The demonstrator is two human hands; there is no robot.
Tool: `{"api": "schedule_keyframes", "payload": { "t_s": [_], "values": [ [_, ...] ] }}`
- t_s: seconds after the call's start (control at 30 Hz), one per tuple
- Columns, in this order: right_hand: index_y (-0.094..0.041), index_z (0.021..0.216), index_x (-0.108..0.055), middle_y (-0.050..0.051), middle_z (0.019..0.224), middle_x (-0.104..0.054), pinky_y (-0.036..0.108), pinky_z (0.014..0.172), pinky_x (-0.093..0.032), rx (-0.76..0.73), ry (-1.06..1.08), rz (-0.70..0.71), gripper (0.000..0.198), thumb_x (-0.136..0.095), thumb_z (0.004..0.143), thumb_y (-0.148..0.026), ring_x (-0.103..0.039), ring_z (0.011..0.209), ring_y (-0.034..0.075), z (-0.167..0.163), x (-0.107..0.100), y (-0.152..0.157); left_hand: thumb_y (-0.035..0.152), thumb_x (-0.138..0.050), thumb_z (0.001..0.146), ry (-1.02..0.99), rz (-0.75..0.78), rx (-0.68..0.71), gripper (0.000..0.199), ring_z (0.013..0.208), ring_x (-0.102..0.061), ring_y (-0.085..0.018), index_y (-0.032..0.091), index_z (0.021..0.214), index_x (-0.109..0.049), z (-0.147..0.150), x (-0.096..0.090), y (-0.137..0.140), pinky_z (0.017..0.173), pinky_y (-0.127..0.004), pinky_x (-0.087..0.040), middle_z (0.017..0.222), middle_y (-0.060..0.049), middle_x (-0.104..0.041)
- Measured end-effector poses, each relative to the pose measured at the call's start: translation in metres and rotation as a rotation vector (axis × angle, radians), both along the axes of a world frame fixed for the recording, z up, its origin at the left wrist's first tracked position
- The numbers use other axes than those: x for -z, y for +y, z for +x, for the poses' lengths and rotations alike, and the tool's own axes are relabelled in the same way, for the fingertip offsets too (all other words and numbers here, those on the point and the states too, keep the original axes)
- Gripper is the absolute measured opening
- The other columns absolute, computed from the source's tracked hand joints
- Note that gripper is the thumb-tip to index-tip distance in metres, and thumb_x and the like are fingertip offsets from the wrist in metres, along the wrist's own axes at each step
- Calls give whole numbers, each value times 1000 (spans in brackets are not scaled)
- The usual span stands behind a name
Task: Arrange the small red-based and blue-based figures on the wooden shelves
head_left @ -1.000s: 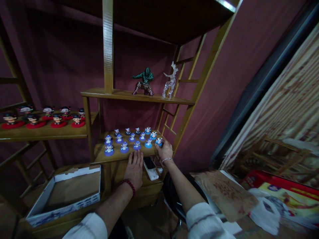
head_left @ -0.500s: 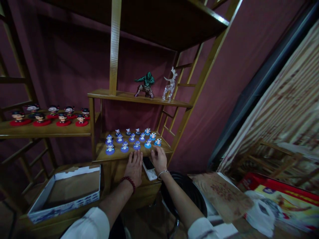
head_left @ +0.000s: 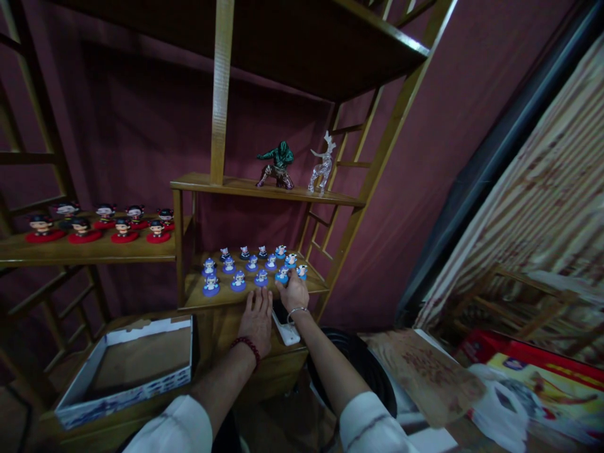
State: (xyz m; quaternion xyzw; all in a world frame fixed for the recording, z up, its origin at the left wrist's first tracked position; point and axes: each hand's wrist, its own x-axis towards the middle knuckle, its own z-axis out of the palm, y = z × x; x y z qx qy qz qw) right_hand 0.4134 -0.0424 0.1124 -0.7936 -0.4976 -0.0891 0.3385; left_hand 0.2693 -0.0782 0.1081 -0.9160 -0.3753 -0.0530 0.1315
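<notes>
Several small figurines on round bases stand in rows on the low wooden shelf [head_left: 221, 299]. Purple-based figurines [head_left: 238, 281] fill the left and middle, and blue-based ones are at the right. My right hand [head_left: 294, 294], with a bracelet at the wrist, reaches to the front right; its thumb and index finger close about a blue-based figurine [head_left: 282, 274]. Another blue-based figurine [head_left: 302, 271] is just right of the fingers. My left hand [head_left: 257, 318] lies with fingers stretched at the shelf's front edge, holding nothing. A phone [head_left: 289, 333] lies between my hands, partly hidden by my right hand.
An open shallow box [head_left: 141, 352] sits at the lower left. Red-based figurines [head_left: 123, 231] line the left shelf. A green figure [head_left: 278, 163] and a clear deer [head_left: 323, 165] stand above. A black stool [head_left: 349, 358] and a plastic bag [head_left: 500, 402] are at right.
My right hand has moved forward and slightly left, from above the phone to the blue-based figurine. My left hand stays at the shelf edge. The view has shifted slightly.
</notes>
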Motion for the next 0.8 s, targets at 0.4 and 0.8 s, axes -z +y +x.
{"api": "schedule_keyframes", "payload": {
  "t_s": [0.4, 0.8],
  "values": [
    [-15, 121, -47, 9, 106, -63, 32, 87, -35, 40, 10, -28, 50, -54, 77, -38, -51, 103, 24, 0, 0, 8, 34, -50, 65, -17, 13, 12, 87, 133, -12, -35, -2, 137, -17, -2, -4, -1, 108, -51, -5, 145, -23, -17],
    [-15, 116, -51, 10, 106, -63, 31, 85, -37, 44, -27, -3, 45, -52, 77, -37, -53, 100, 23, 1, 5, 10, 35, -51, 64, 8, 28, -8, 88, 133, -12, -35, 0, 137, -17, -2, -5, -2, 108, -51, -5, 145, -21, -17]
  ]
}}
